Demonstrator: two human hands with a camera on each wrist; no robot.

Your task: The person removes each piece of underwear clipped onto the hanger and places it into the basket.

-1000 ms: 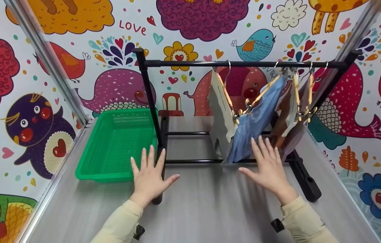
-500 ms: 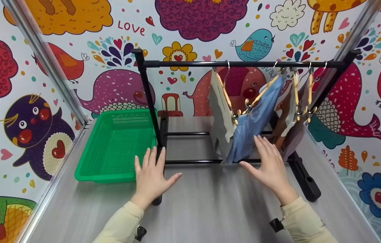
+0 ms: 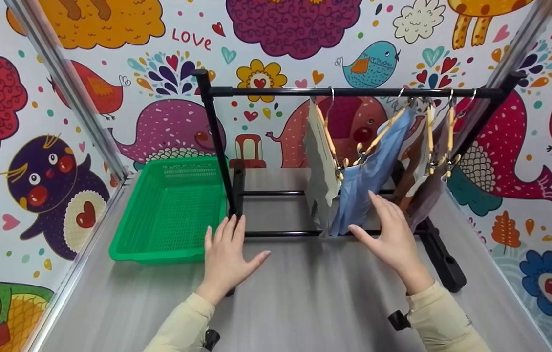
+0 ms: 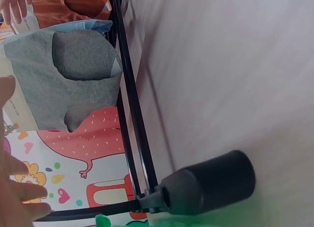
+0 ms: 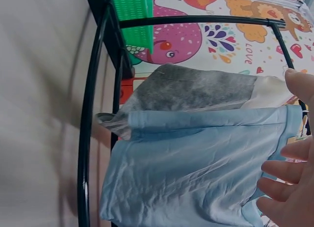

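My left hand (image 3: 227, 261) hovers near the left post of a black clothes rack (image 3: 276, 92), fingers loosely extended and thumb out, holding nothing. My right hand (image 3: 395, 239) is in front of the light blue shorts (image 5: 191, 168), its fingers slightly bent and its thumb apart; it overlaps their lower edge in the head view. These shorts hang from a wooden clip hanger (image 3: 383, 131). To their left hangs a grey garment with round openings (image 4: 83, 55) on another hanger (image 3: 327, 134). Brown (image 3: 410, 178) and mauve (image 3: 427, 200) garments hang at the right.
A green plastic basket (image 3: 168, 210) with perforated walls stands left of the rack. Two black lower bars (image 3: 281, 234) join the rack's feet (image 3: 444, 264) on the grey table (image 3: 305, 303). Patterned walls (image 3: 266, 29) enclose the table at the back and sides.
The left hand has shifted slightly right and its fingers have drawn closer together. The right hand's spread fingers have come together and bent a little. The hanging clothes have barely moved.
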